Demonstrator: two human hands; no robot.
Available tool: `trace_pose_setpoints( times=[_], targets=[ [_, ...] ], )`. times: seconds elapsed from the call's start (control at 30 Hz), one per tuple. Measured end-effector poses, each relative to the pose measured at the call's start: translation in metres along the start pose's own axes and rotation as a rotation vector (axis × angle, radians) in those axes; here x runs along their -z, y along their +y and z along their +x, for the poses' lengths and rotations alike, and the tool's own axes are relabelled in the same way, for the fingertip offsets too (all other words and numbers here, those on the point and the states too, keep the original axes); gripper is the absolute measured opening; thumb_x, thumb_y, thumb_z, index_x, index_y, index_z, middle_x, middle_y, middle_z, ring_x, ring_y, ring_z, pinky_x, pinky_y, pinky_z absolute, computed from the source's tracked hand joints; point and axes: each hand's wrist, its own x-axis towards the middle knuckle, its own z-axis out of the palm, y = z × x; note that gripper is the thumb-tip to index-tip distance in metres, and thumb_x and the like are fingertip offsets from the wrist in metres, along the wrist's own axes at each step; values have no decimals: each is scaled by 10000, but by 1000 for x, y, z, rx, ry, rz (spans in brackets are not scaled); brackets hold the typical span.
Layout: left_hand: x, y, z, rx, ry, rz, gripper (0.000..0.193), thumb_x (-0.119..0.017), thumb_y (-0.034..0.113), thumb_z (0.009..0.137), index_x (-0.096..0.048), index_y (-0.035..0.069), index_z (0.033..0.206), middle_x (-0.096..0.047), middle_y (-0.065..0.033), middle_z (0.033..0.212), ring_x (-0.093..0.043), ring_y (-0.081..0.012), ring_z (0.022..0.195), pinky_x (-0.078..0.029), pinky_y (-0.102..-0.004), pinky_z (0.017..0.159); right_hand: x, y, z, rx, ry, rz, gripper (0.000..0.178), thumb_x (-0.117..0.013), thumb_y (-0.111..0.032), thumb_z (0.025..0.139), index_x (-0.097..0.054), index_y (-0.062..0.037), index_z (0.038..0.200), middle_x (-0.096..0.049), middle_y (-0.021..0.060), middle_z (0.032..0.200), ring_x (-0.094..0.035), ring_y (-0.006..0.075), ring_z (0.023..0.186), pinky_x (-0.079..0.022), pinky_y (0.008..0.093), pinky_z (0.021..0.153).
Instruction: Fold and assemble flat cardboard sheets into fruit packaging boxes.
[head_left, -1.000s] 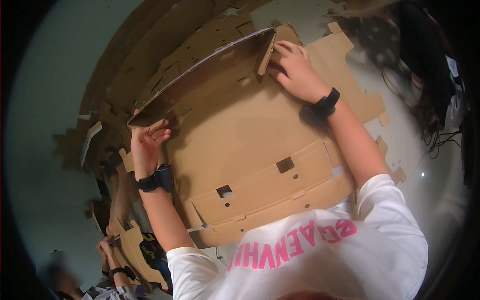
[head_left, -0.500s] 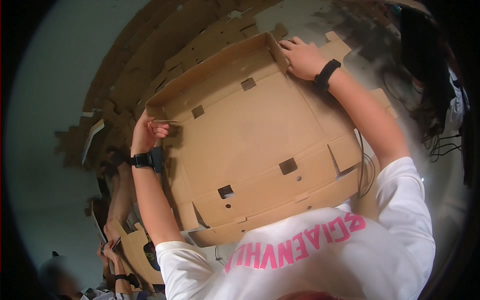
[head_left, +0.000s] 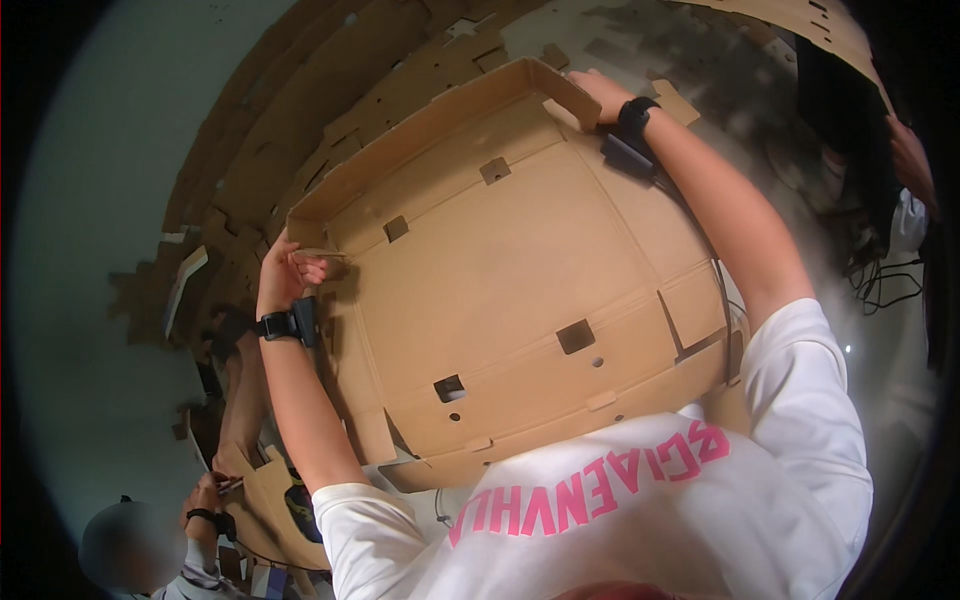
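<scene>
One large, shallow, partly folded brown cardboard tray (head_left: pixel 480 250) lies before the person's white short-sleeved shirt (head_left: pixel 600 540), its far wall raised. Four squarish holes pierce it — two along the far crease, two along the near one — and something pale shows through the near-left opening. The bare left hand (head_left: pixel 291 270) is at the far-left corner, fingers curled narrowly on a small flap, palm turned inward. The bare right hand (head_left: pixel 599 94) reaches around the far-right corner, its arm stretched long; most of its fingers are hidden behind the raised end flap — how tightly they close, I cannot tell. Beyond the tray lie overlapping brown cardboard pieces (head_left: pixel 265 150).
</scene>
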Motion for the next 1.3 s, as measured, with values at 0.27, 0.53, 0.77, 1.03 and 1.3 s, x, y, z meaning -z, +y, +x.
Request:
trace_pose_setpoints(
  times=[0.27,0.53,0.77,1.03,1.3],
  targets=[
    [-43,-1,-40,-238,-19,-43,540,-437,329,1037,-347,71,1503,-716,-186,937,-720,-283,728,-604,-379,651,10,-56,-20,160,567,50,345,-516,-333,989,-721,-161,1206,-720,116,1138,-656,353,1045,-510,375,878],
    [-86,-3,-80,-425,90,-111,350,-422,324,1076,-449,58,1302,-663,-198,1147,-735,-343,932,-602,-385,827,58,-115,-69,-188,-69,1029,529,-572,-434,1008,-590,-59,1381,-674,105,1148,-688,142,827,-577,284,659],
    [-98,-57,-122,-257,1,42,624,-574,124,992,-287,76,1544,-576,-212,1344,-663,-311,1117,-555,-394,930,50,-121,-126,-212,-242,1142,637,-652,-133,973,-372,-110,1545,-663,98,1203,-657,146,1007,-603,301,763],
    [-94,-88,-117,-690,190,-427,629,-478,243,1076,-148,125,1599,-453,-184,1469,-631,-262,1112,-563,-392,897,37,-121,-131,42,-9,1549,722,-508,-307,1054,-113,-129,1631,-621,157,1305,-648,260,1073,-548,350,892],
    [-29,-116,-161,-465,861,980,701,-768,354,867,-501,8,1416,-532,-200,1403,-459,-330,1335,-354,-448,1127,85,-88,-184,5,110,-7,514,-634,-281,989,-513,-67,1441,-531,161,1452,-506,308,1339,-402,405,1090]
  ],
)
